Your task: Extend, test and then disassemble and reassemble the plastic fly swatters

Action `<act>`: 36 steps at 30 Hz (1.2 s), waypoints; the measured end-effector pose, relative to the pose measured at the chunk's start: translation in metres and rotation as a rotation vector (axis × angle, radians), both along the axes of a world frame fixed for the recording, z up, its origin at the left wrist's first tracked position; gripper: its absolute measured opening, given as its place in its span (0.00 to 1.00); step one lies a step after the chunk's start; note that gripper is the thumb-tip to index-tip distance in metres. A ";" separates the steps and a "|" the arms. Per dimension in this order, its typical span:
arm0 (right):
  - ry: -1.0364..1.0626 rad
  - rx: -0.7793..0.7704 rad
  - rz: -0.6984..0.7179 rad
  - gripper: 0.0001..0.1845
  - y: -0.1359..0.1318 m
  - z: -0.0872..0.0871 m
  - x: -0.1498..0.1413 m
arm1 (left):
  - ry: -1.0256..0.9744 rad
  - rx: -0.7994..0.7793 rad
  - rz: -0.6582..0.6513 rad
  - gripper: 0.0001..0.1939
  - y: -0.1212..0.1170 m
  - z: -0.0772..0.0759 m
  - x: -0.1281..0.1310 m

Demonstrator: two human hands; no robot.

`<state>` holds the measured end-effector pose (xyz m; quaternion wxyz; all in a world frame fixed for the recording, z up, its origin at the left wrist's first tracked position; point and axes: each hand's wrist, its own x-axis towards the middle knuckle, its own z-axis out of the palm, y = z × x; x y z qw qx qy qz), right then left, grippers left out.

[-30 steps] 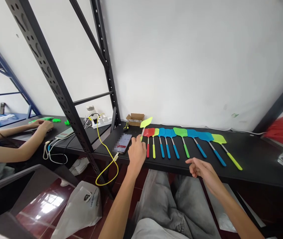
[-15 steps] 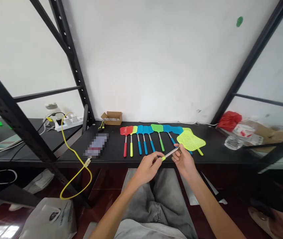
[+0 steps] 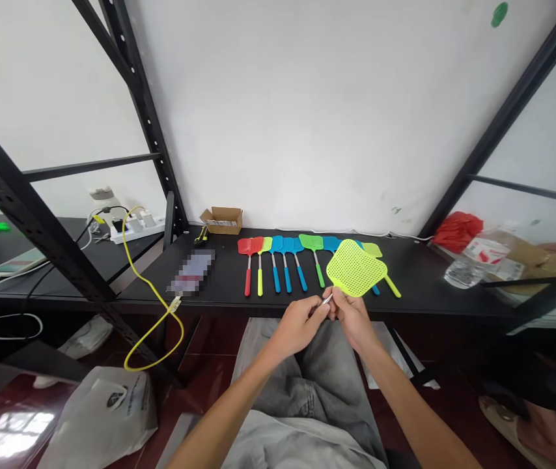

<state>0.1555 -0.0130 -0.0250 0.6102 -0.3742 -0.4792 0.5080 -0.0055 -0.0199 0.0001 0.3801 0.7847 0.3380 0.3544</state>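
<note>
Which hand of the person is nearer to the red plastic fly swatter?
Left: the left hand is to the right of the red swatter, nearer the body; the right hand is further right.

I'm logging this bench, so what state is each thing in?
Held swatter: gripped by left hand and right hand
Other swatters: lying in a row
Cardboard box: open
Power strip: plugs inserted
Phone: lying flat, screen too pixelated to read
Red bag: crumpled
Yellow cable: loosely looped
</note>
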 end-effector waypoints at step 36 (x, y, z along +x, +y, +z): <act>0.090 0.055 -0.275 0.19 0.009 0.032 0.055 | 0.476 0.253 0.190 0.15 0.006 0.018 -0.043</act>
